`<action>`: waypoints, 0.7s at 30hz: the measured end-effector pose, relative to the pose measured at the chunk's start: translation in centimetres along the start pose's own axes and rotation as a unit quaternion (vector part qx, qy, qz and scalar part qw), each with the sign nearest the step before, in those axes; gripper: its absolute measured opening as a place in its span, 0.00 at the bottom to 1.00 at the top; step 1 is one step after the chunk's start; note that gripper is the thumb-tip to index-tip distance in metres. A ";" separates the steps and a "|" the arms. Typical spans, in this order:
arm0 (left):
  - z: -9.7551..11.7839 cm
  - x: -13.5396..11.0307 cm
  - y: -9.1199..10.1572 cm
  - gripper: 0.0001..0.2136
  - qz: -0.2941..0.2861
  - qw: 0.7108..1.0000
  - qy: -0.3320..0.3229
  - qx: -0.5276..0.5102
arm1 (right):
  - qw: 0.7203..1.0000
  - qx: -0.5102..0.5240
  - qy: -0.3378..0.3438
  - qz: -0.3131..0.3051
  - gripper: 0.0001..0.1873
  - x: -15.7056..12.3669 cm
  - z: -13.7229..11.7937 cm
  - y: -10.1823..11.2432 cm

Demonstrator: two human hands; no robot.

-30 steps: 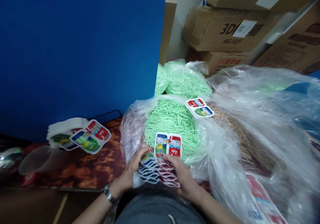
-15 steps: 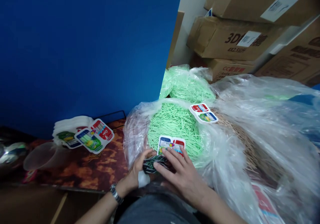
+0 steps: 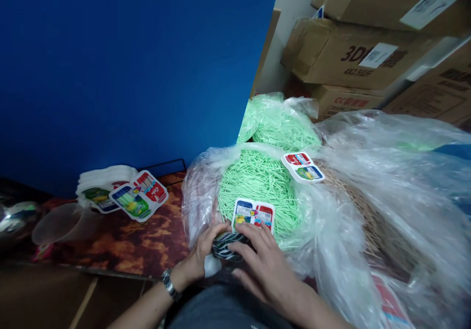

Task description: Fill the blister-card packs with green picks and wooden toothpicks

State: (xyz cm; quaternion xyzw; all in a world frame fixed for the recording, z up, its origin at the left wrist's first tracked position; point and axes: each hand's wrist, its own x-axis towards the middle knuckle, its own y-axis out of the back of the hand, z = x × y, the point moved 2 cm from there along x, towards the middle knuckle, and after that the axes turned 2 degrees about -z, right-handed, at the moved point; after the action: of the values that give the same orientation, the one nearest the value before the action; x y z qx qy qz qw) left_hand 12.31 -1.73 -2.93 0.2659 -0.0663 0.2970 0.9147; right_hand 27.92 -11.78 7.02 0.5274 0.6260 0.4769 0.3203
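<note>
My left hand (image 3: 206, 246) is closed around a dark, shiny bundle with pale streaks (image 3: 227, 246); its exact kind does not show. White padding or tape covers part of the thumb side, and a metal watch (image 3: 170, 285) circles the wrist. Over the bundle's right side lies my right hand (image 3: 267, 263), fingers spread and fingertips touching it, thumb apart. Just beyond the fingertips, a two-part white packet with blue and red labels (image 3: 253, 212) leans on a heap of light green sticks (image 3: 257, 177) in an opened clear plastic bag (image 3: 206, 172).
A similar packet (image 3: 303, 167) lies at the bag's right edge, near brown sticks (image 3: 353, 196) under plastic sheeting (image 3: 397, 172). More packets (image 3: 140, 195) sit left, beside a clear bowl (image 3: 57, 223). A blue panel (image 3: 128, 64) and cardboard boxes (image 3: 338, 54) stand behind.
The bundle has turned in my left hand, showing more pale streaks. My right hand has shifted slightly down, with its thumb further from the bundle. The view has tilted a little.
</note>
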 end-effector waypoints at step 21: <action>-0.8 -0.3 -0.4 0.33 -0.005 0.998 0.040 -0.057 | 0.997 -0.001 0.028 0.078 0.29 -1.6 2.1 2.1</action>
State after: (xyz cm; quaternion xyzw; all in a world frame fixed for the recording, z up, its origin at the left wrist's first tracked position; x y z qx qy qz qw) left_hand 12.28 -1.72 -3.88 0.2019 -0.0455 0.2988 0.9316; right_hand 30.91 -12.82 8.10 0.5604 0.5915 0.5156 0.2648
